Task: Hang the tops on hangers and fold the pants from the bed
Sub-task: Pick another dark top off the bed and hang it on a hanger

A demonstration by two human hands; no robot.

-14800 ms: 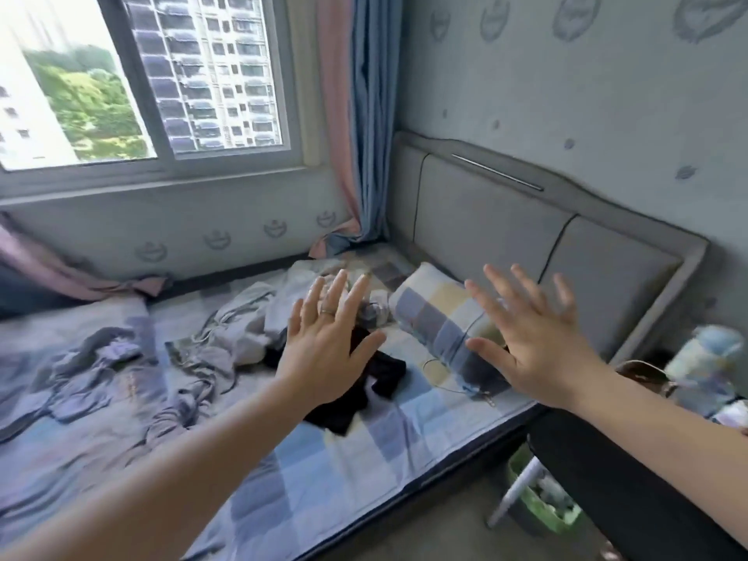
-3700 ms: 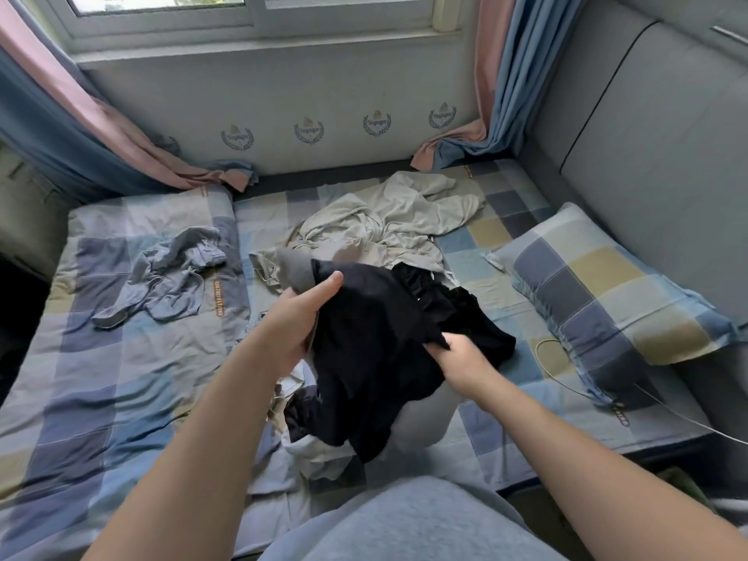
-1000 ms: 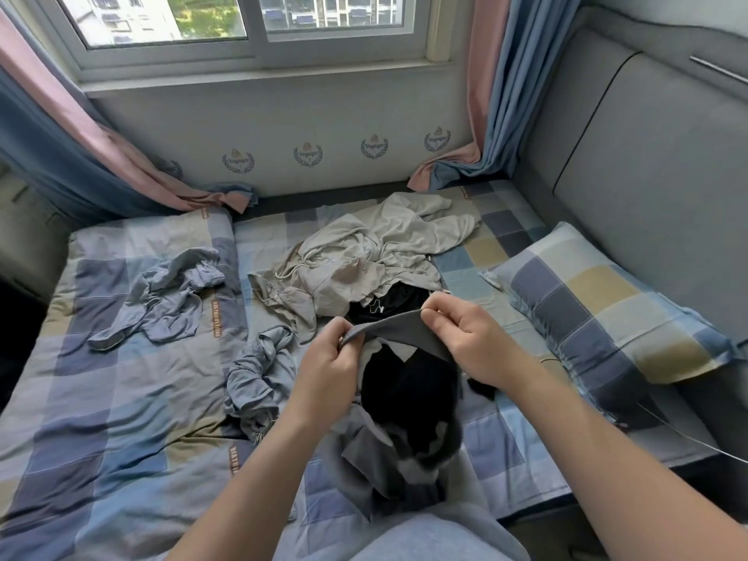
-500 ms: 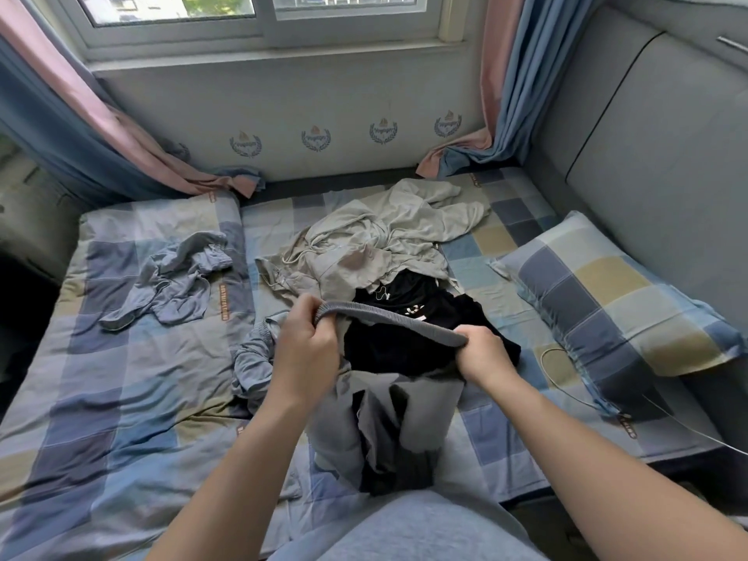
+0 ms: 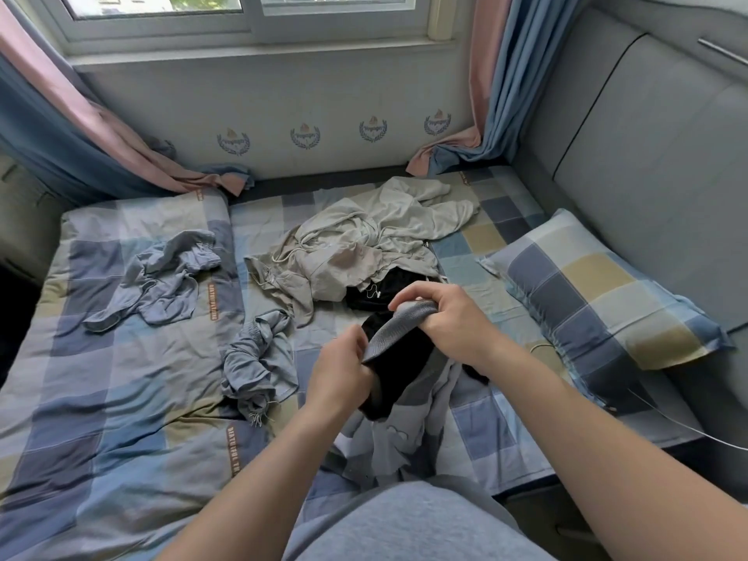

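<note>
- While both hands grip its ribbed waistband (image 5: 398, 323), the grey pants (image 5: 404, 435) hang just above the near edge of the bed (image 5: 121, 398), about midway along it and in front of the person's lap.
- Left hand (image 5: 340, 374): fingers curled round the lower end of the band. Right hand (image 5: 445, 317): fingers and thumb closed over the upper end.
- Orientation: the band runs on a slant, low at the left hand and high at the right. The fabric below it drops toward the near edge, so the long axis is roughly vertical. The legs are bunched and a black inner face shows; probably partly inside out.
- Step in hand (judged): squaring the waistband before folding.
- To do it well: slide the hands apart to the side seams, draw the band taut and level, and shake so the legs fall straight. Then lay the pants flat on bare sheet.
- Caution: the black garment (image 5: 372, 291) and beige hoodie (image 5: 364, 240) lie just beyond the hands. Lift clear of them.
</note>
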